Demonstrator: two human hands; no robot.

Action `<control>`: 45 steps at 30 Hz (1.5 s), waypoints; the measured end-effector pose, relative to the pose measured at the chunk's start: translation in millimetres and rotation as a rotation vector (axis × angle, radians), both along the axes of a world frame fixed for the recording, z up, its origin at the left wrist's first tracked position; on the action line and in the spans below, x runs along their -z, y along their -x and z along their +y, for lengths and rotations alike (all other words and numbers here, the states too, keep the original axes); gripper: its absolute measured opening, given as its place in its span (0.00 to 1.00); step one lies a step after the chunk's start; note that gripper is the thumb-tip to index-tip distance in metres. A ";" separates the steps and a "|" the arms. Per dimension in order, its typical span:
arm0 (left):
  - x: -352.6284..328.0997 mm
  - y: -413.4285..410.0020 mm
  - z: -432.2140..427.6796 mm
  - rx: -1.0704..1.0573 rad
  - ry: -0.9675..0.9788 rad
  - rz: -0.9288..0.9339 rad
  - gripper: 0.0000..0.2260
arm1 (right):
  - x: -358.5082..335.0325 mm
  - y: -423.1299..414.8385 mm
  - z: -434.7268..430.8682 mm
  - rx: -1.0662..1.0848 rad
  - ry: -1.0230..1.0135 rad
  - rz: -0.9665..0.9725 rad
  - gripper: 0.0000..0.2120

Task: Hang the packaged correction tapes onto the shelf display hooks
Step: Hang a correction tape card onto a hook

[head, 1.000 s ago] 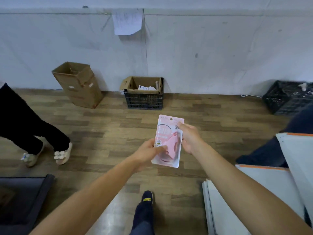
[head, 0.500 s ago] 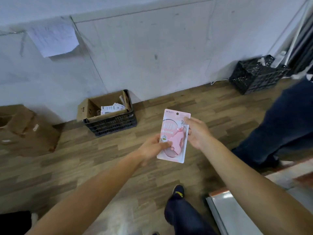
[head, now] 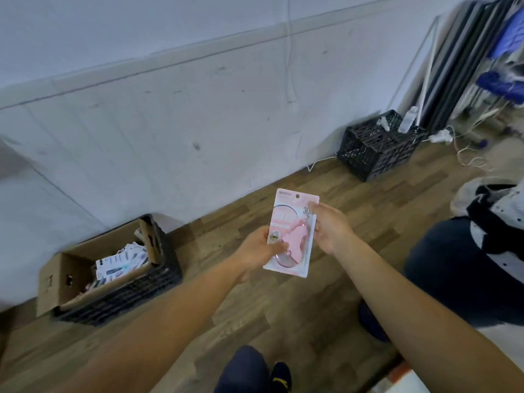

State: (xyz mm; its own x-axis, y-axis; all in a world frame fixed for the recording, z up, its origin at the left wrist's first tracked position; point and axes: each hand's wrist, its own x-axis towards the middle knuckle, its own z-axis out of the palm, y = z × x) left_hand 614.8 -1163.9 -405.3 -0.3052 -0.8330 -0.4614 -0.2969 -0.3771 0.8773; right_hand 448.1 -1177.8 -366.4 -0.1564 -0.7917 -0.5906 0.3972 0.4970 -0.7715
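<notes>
Pink packaged correction tape, a single pack, is pinched above the floor between the left hand at its lower left edge and the right hand at its right edge, as before; the view has swung right. Two black crates: the near crate holds a cardboard box of packets, the far crate a bottle.

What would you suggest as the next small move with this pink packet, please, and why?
Probably carry the packet toward the rack at the far right, hole uppermost. The left hand and right hand pinch its side edges, the hole at its top is uncovered, and no hook shows near it yet.
</notes>
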 end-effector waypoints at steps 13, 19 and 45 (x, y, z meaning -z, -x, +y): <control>2.4 116.7 -297.7 0.461 -0.021 -0.068 0.28 | 6.6 108.7 -237.5 0.380 -0.038 -0.057 0.12; 5.8 192.2 -397.4 0.649 0.026 -0.144 0.19 | 9.3 168.0 -310.3 0.651 -0.009 -0.094 0.07; 10.8 767.6 -615.4 1.261 0.106 -0.089 0.23 | 6.6 660.3 -451.3 1.294 0.043 -0.017 0.10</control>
